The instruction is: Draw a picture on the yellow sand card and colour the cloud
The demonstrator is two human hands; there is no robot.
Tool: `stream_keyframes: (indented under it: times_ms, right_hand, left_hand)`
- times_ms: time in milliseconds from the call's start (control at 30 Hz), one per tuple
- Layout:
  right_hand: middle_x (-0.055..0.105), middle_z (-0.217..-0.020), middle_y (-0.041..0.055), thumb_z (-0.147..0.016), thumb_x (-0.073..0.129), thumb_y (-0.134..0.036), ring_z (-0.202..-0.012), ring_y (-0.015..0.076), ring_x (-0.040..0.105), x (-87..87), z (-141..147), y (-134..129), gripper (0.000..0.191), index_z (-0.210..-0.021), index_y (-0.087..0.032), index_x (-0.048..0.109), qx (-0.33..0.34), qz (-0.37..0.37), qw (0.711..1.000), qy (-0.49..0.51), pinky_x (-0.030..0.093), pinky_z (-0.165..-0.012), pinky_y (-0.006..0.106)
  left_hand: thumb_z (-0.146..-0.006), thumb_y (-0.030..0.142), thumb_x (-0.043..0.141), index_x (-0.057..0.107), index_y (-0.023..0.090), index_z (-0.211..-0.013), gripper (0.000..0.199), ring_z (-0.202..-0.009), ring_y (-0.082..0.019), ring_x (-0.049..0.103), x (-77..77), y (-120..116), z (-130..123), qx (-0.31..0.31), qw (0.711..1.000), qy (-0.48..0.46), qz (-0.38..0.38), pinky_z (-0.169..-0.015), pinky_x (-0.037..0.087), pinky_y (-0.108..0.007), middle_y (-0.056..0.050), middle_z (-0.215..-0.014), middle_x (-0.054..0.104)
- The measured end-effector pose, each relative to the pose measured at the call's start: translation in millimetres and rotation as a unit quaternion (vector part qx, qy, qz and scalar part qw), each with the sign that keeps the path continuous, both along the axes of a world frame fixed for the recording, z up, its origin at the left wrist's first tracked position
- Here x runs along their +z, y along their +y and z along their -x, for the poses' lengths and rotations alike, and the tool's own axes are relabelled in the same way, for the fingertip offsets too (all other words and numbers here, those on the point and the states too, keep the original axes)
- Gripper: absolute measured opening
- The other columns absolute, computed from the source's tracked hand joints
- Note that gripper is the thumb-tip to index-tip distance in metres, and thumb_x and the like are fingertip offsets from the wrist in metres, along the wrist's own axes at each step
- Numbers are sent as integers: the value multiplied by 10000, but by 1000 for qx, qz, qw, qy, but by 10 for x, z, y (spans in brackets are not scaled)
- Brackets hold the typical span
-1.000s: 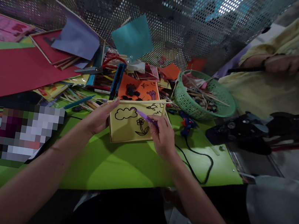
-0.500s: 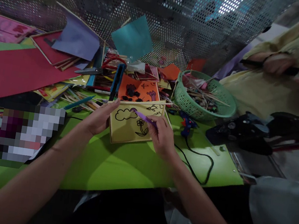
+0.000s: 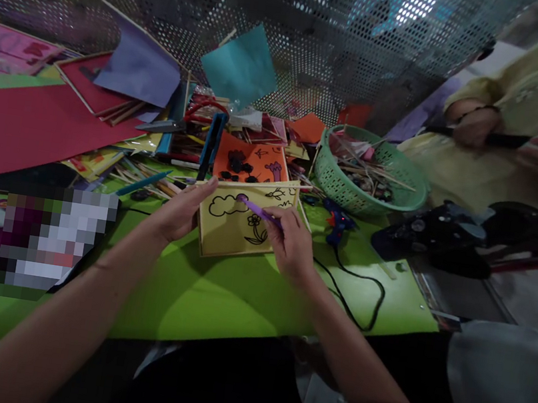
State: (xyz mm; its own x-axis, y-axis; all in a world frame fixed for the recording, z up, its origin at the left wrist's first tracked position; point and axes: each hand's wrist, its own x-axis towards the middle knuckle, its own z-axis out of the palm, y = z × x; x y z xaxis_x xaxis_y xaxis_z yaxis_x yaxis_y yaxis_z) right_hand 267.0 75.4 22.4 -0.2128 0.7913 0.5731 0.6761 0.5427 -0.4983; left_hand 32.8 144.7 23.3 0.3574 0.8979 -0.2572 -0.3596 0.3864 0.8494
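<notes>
A yellow framed card (image 3: 223,238) with black line drawings of a cloud, a flower and a bird is tilted above the green table. My left hand (image 3: 183,210) grips its left edge, thumb along the top corner and the other fingers behind. In my right hand (image 3: 292,242) is a slim purple marker (image 3: 260,211), pinched between thumb and fingers. Its tip points at the right end of the cloud, where a purple patch shows. Whether the tip touches the card I cannot tell. Behind it lies an orange card (image 3: 250,158) with black shapes.
A green basket (image 3: 347,185) of sticks stands right of the card, with a blue glue gun (image 3: 339,222) and its cord before it. Scissors (image 3: 163,126), loose sticks and coloured paper (image 3: 32,126) crowd the left and back. Another person's hands (image 3: 477,125) hold a dark strip.
The marker tip has shifted slightly, and the purple patch on the cloud looks fuller. Both my hands keep nearly the same place. The other person's hands have moved a little left and down.
</notes>
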Motion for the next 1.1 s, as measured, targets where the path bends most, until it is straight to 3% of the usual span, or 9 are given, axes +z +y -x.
stream_keyframes:
  times_ms: [267, 633, 1100]
  right_hand:
    - [695, -1027, 76, -1067, 494, -308, -881, 221, 656, 1, 17, -10, 185, -1176, -244, 629, -5, 9, 1000, -7, 540, -743, 352]
    - [698, -1060, 82, -1068, 517, -289, -908, 213, 665, -22, -65, 1, 166, -1185, -241, 625, -16, 0, 1000, 10, 536, -778, 342]
    - [699, -1054, 85, -1067, 500, -304, -915, 226, 665, -14, -70, -1, 186, -1185, -251, 634, -17, 9, 1000, 4, 540, -771, 348]
  left_hand:
    - [-977, 486, 632, 731, 128, -1209, 438, -1094, -343, 772, 32, -15, -9, -2, 1000, 8, -2, -995, 626, -489, -185, -1109, 816]
    - [-903, 567, 717, 742, 143, -1108, 472, -1063, -348, 783, -18, 16, 19, -2, 1000, 10, -16, -961, 642, -478, -188, -1105, 817]
    - [-912, 577, 693, 747, 159, -1117, 469, -1082, -343, 776, -4, 10, 12, -3, 1000, 21, -12, -991, 628, -491, -173, -1114, 817]
